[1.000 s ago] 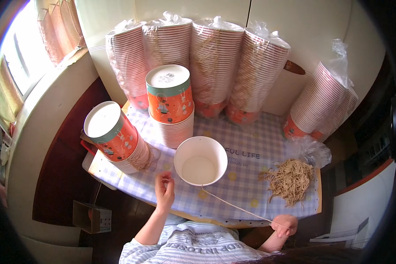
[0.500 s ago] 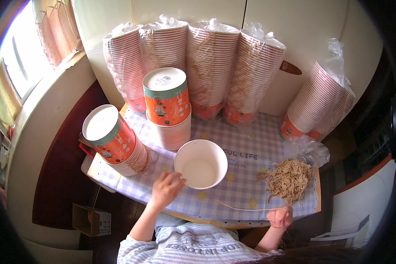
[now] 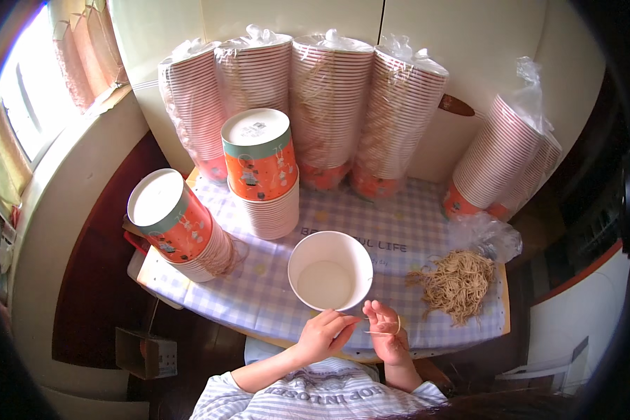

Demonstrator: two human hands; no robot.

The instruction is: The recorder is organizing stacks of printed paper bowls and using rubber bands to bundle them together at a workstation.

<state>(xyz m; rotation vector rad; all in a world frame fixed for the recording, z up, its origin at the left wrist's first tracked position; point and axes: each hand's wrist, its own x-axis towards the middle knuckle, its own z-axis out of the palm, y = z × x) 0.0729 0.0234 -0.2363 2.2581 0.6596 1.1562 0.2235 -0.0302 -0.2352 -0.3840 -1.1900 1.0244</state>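
A round white paper bucket (image 3: pixel 331 253) stands upright near the table's front edge, its mouth facing up and its inside bare. Just in front of it my two hands are close together. My left hand (image 3: pixel 327 334) is closed in a pinch on one end of a thin beige string (image 3: pixel 378 332). The string runs across to my right hand (image 3: pixel 388 339) and loops round its raised fingers, which are stretched out. A tangled heap of cut beige strings (image 3: pixel 460 285) lies on the right side of the table.
Two stacks of upside-down orange-and-green paper buckets, a leaning stack (image 3: pixel 171 217) and a straight stack (image 3: pixel 261 168), stand on the left. Tall plastic-wrapped bucket stacks (image 3: pixel 331 105) line the wall, with more wrapped stacks (image 3: pixel 497 154) at right beside a crumpled plastic bag (image 3: pixel 490 236). A checked cloth (image 3: pixel 259 301) covers the table.
My right hand has come left from the string heap with its string, and its fingers have straightened. My left hand has left the bucket's rim and now pinches the string. The bucket sits slightly nearer.
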